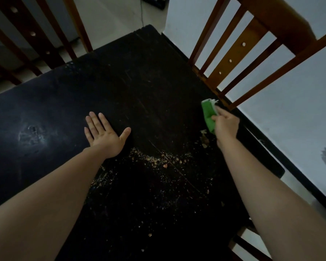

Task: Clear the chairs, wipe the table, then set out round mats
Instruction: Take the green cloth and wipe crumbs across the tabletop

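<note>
Dark wooden table [139, 81]: worn top, crumbs [158, 161] scattered over its near half. Green cloth [208, 115] bunched on the table near its right edge, gripped by right hand [226, 125]. Brown slatted right chair [248, 38] stands against the table's right side, left chair [26, 29] at its far-left edge.

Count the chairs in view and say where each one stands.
3. The left chair stands off the table's far left edge; the right chair at its right edge; slats at the near right look like a third chair. Others may be hidden.
</note>
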`<state>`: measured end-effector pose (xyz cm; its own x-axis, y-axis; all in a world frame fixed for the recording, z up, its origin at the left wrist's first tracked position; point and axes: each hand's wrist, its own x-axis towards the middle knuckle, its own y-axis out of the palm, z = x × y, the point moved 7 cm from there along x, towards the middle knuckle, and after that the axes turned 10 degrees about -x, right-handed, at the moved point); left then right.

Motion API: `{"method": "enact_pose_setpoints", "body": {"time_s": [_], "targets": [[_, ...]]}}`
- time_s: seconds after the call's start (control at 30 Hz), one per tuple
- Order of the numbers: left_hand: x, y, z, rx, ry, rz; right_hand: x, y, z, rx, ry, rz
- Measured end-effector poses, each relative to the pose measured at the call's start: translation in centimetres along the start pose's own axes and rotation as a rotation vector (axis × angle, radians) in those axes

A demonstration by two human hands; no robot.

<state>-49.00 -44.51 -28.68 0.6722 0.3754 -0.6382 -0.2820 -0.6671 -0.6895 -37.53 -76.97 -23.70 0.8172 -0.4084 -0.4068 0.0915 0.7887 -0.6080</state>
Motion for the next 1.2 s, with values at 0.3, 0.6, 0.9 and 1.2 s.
{"method": "enact_pose_setpoints", "body": {"time_s": [0.3,0.6,0.9,1.2], "targets": [[0.5,0.3,0.3,0.016,-0.001,-0.012,5.7,2.8,3.6,-0.132,-0.114,-0.118],[0.6,0.2,0.2,0.026,0.012,-0.011,4.2,6.5,6.9,-0.51,-0.437,0.227],[0.2,-0.2,0.1,0.027,-0.001,0.004,-5.5,10.4,0.4,-0.607,-0.586,0.526],[-1.3,0.4,0.6,0.01,0.044,0.009,-10.2,4.9,-2.7,-0.256,-0.303,0.665]]}}
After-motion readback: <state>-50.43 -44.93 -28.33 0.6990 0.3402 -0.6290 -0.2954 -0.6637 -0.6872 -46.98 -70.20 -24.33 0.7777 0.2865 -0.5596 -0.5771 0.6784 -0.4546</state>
